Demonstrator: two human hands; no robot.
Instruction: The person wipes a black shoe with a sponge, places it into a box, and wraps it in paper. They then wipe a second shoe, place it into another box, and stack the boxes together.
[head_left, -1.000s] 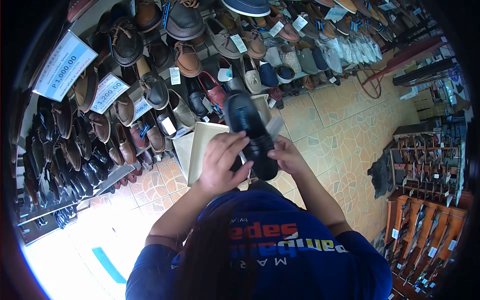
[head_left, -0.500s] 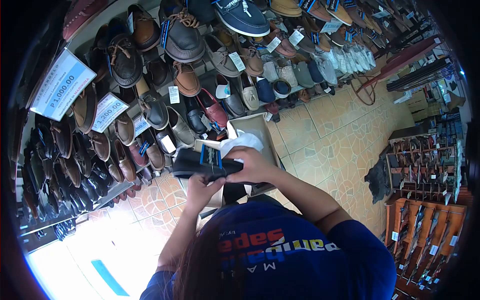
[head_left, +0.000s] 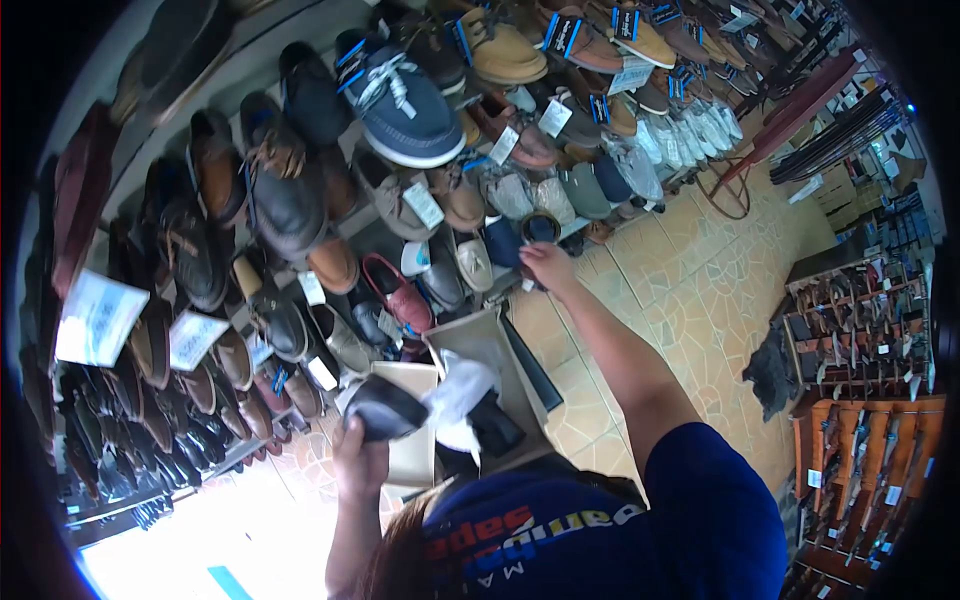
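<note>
Black, smooth-surfaced shoe [head_left: 385,408], blurred, is clamped in the left hand [head_left: 358,462], raised over a pale cardboard tray [head_left: 412,466]. To its right, white wrapping paper [head_left: 464,385] bunches beside a second black shoe [head_left: 497,428] inside an open shoebox [head_left: 463,335]. Farther right, the right hand [head_left: 547,265], well apart from the left, extends to a dark ring-shaped item [head_left: 541,228] near a navy shoe [head_left: 503,243]; whether its fingers grip cannot be told. Judged risks: the one-handed hold could let the shoe slip; loose paper could catch; the outstretched arm could knock display stock.
</note>
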